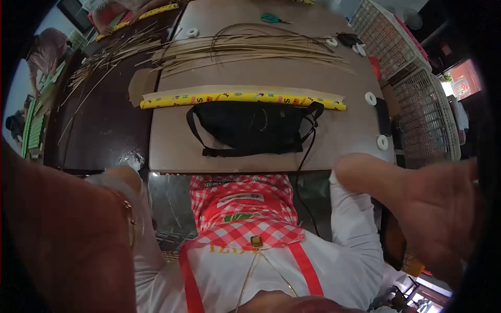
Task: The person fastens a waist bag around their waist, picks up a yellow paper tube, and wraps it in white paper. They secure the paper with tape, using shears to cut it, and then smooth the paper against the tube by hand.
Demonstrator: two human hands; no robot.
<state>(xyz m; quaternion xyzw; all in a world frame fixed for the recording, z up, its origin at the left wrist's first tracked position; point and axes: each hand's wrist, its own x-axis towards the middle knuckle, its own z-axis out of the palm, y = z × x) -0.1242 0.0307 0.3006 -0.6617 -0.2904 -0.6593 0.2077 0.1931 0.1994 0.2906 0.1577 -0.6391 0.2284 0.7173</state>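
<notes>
My left hand point(78, 235) is raised close to the camera at the lower left, large and blurred, with a gold bracelet at the wrist. My right hand point(438, 208) is lifted near the camera on the right side. The fingers of both run into the dark rim of the view, so what they touch is hidden. On the table in front of me lies a black waist bag point(250, 125) with straps and a dark cord hanging over the edge. Just behind it is a long roll of yellow patterned paper point(229, 98), on brown paper point(142, 86).
Thin brown strips point(250, 52) lie across the table point(177, 135). Teal-handled scissors point(271, 19) are at the back. White tape rolls point(382, 142) sit along the right. Wicker baskets point(425, 112) stand at right. Other people's hands point(104, 29) show at upper left.
</notes>
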